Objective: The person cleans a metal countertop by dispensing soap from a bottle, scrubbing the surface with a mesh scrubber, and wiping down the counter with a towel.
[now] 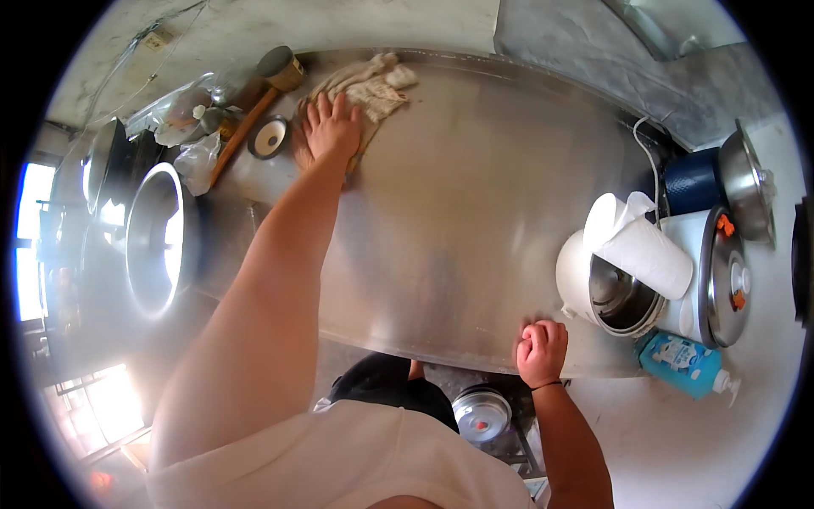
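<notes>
My left hand (331, 127) reaches to the far left of the metal counter (441, 204). It lies with fingers spread on a crumpled beige rag (373, 89), partly bunched beyond the fingertips. Just left of that hand is a small round dark-rimmed item with a pale middle (270, 137). A long wooden handle (243, 140) leans beside it, near a dark-topped container (281, 69). My right hand (543, 352) rests at the counter's near edge, fingers curled into a fist with nothing visible in them.
Right side: a white pot (577, 276), a paper towel roll (649, 259), a blue soap bottle (678, 365), a steel lid (729, 288) and a steel bowl (746, 182). Left: a large metal basin (140, 242) and plastic bags (197, 161). A lidded pot (482, 414) stands below the counter.
</notes>
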A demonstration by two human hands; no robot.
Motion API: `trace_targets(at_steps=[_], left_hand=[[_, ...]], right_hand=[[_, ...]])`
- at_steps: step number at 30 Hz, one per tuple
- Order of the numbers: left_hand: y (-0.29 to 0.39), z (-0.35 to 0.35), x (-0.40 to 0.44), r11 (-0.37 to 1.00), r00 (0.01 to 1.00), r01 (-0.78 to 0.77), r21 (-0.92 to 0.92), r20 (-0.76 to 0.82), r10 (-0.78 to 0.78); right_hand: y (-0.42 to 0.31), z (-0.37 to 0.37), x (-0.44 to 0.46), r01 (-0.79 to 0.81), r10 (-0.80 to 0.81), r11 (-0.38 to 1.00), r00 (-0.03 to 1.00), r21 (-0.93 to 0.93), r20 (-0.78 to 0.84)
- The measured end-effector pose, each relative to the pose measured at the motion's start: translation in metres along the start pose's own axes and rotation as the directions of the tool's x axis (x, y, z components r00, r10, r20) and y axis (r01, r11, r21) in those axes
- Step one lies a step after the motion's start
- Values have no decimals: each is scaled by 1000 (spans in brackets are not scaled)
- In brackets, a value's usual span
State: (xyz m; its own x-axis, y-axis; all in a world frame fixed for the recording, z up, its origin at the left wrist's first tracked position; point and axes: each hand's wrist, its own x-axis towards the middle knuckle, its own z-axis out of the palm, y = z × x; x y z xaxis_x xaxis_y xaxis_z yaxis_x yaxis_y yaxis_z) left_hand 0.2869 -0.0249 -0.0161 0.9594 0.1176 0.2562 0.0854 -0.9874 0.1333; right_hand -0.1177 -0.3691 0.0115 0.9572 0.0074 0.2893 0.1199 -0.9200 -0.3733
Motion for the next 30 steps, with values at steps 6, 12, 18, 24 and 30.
trace_targets(at_steps=[6,12,18,24,30], left_hand=[[-14,-28,-1,998,999,46,42,15,-47],[-31,-14,82,795,918,185,-578,-186,-349],[-9,-3,131,828,858,-377,-414,-492,145],[57,18,125,975,953,-154,-160,-284,103],[162,14,77,925,939,-294,-241,-252,232]], right_hand=[[0,1,2,3,-3,1000,1000,21,-8],[2,0,1,-11,10,1000,1000,13,27],[6,-4,6,-9,9,1000,997,-6,79],[10,-8,14,30,-34,999,993,33,116],[10,-12,19,31,-39,998,989,54,142]])
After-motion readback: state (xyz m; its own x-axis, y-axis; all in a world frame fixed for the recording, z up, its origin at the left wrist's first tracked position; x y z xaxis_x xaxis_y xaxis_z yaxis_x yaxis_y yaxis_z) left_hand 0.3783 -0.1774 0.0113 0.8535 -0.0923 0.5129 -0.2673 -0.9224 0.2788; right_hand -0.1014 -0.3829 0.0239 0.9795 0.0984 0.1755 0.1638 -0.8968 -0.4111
